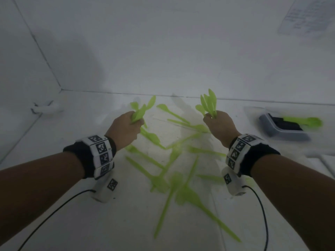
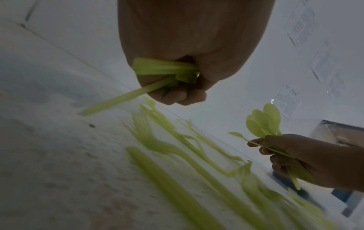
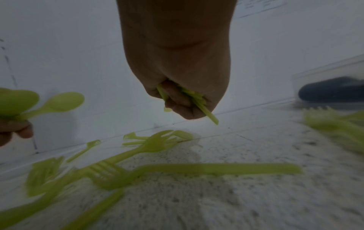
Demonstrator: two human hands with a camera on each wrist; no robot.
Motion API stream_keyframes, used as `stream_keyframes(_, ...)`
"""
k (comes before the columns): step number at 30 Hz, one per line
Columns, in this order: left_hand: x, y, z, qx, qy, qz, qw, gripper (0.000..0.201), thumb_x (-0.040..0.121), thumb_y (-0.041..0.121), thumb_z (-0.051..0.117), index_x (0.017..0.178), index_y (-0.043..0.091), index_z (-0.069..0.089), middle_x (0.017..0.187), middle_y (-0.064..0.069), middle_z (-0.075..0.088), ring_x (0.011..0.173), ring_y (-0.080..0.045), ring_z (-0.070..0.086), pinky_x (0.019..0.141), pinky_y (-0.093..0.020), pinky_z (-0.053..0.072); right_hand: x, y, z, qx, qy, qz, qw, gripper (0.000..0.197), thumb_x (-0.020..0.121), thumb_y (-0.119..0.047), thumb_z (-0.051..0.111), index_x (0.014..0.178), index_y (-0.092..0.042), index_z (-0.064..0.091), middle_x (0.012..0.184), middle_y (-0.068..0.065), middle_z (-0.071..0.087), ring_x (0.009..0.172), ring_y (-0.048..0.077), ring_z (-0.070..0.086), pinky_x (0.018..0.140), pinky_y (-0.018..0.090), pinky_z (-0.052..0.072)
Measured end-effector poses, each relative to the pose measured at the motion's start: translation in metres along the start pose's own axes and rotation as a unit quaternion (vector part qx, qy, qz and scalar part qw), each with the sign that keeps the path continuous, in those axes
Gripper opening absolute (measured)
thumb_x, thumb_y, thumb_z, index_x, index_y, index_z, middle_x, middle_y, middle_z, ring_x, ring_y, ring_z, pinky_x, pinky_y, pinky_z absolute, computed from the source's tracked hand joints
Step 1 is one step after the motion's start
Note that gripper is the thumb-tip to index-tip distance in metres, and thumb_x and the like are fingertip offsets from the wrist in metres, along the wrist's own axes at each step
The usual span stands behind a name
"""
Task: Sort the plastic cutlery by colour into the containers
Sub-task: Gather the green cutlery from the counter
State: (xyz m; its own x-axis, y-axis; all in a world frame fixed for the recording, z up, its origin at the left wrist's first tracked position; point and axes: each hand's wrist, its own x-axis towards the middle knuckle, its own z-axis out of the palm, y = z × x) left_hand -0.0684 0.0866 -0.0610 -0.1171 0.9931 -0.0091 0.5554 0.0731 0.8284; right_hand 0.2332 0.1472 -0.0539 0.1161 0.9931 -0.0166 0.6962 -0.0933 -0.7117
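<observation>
At three o'clock from the right hand (image 1: 218, 125) sits the container (image 1: 282, 131), nearer it than the left hand (image 1: 125, 129); both fists grip green spoons (image 1: 208, 104), loose cutlery (image 1: 174, 160) lying between.

The head view looks forward and down over both forearms onto the worktop (image 1: 126, 223) and the white wall behind it. Each wrist view sits close under its own palm, low over the worktop, facing along the fingers toward that wall. All three share the scattered green cutlery (image 1: 181, 178); each wrist view also catches the opposite hand at its edge.
</observation>
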Motion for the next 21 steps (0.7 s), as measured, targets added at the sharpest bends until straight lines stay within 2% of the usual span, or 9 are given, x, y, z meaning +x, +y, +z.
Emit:
stream_keyframes(6,-0.006,0.029,0.023,-0.048,-0.01,-0.009,0.999,0.034,0.097,0.037,0.065,0.071,0.02,0.052,0.06,0.008,0.046,0.055,-0.015,0.043,0.061,-0.031,0.035,-0.019,0.02,-0.027,0.067,0.041,0.008,0.997,0.025,0.096,-0.025,0.055,0.074,-0.015,0.047,0.063,0.0,0.041,0.059,0.019,0.037,0.058,0.033,0.032)
stream_keyframes(8,-0.009,0.041,0.031,-0.085,-0.023,-0.031,0.996,0.037,0.094,0.042,0.069,0.075,0.011,0.06,0.061,0.008,0.045,0.052,-0.013,0.041,0.062,-0.03,0.036,-0.025,0.027,-0.039,0.079,0.048,0.006,0.996,0.027,0.096,-0.027,0.055,0.073,-0.017,0.045,0.062,0.0,0.04,0.06,0.019,0.037,0.059,0.036,0.032)
stream_keyframes(9,-0.01,0.048,0.036,-0.102,-0.026,-0.04,0.994,0.04,0.094,0.044,0.069,0.084,0.005,0.065,0.064,0.006,0.046,0.053,-0.013,0.04,0.062,-0.03,0.036,-0.029,0.031,-0.045,0.082,0.049,0.004,0.995,0.027,0.096,-0.027,0.054,0.073,-0.016,0.045,0.062,0.0,0.04,0.06,0.019,0.037,0.059,0.036,0.033)
stream_keyframes(11,-0.013,0.064,0.048,-0.14,-0.036,-0.06,0.988,0.042,0.095,0.044,0.067,0.101,0.002,0.07,0.071,0.002,0.053,0.052,-0.011,0.04,0.059,-0.028,0.037,-0.037,0.037,-0.053,0.083,0.052,-0.004,0.995,0.026,0.094,-0.027,0.054,0.076,-0.01,0.05,0.063,-0.001,0.041,0.059,0.019,0.038,0.059,0.036,0.034)
stream_keyframes(13,-0.018,0.08,0.062,-0.177,-0.059,-0.076,0.979,0.04,0.095,0.044,0.067,0.107,0.007,0.072,0.081,-0.001,0.07,0.049,-0.01,0.037,0.054,-0.026,0.036,-0.048,0.041,-0.056,0.077,0.053,-0.017,0.995,0.026,0.093,-0.025,0.054,0.085,0.0,0.057,0.063,-0.001,0.045,0.058,0.018,0.041,0.059,0.036,0.036)
stream_keyframes(15,-0.024,0.095,0.079,-0.198,-0.082,-0.094,0.972,0.039,0.095,0.046,0.067,0.108,0.01,0.072,0.095,0.001,0.079,0.049,-0.011,0.033,0.053,-0.024,0.036,-0.063,0.039,-0.054,0.059,0.044,-0.043,0.996,0.026,0.094,-0.022,0.055,0.098,0.001,0.065,0.065,0.003,0.053,0.059,0.021,0.047,0.059,0.035,0.039)
stream_keyframes(16,-0.028,0.102,0.088,-0.206,-0.092,-0.102,0.969,0.039,0.095,0.047,0.067,0.108,0.011,0.072,0.098,0.002,0.079,0.051,-0.012,0.032,0.053,-0.024,0.036,-0.07,0.037,-0.052,0.048,0.036,-0.061,0.996,0.025,0.094,-0.021,0.055,0.1,0.0,0.067,0.068,0.005,0.058,0.062,0.023,0.051,0.06,0.036,0.041)
stream_keyframes(18,-0.035,0.114,0.105,-0.225,-0.11,-0.114,0.961,0.035,0.094,0.046,0.069,0.105,0.013,0.072,0.098,0.004,0.079,0.054,-0.013,0.03,0.051,-0.024,0.035,-0.084,0.032,-0.047,0.041,0.021,-0.099,0.994,0.017,0.094,-0.02,0.057,0.091,-0.005,0.065,0.071,0.003,0.061,0.065,0.02,0.053,0.061,0.035,0.038)
stream_keyframes(21,-0.047,0.126,0.127,-0.266,-0.106,-0.104,0.953,0.011,0.091,0.023,0.072,0.084,0.017,0.067,0.075,0.004,0.07,0.053,-0.013,0.028,0.048,-0.025,0.028,-0.104,0.026,-0.042,0.07,-0.009,-0.147,0.987,0.019,0.094,-0.017,0.06,0.078,-0.025,0.055,0.069,-0.008,0.056,0.064,0.012,0.049,0.062,0.031,0.036)
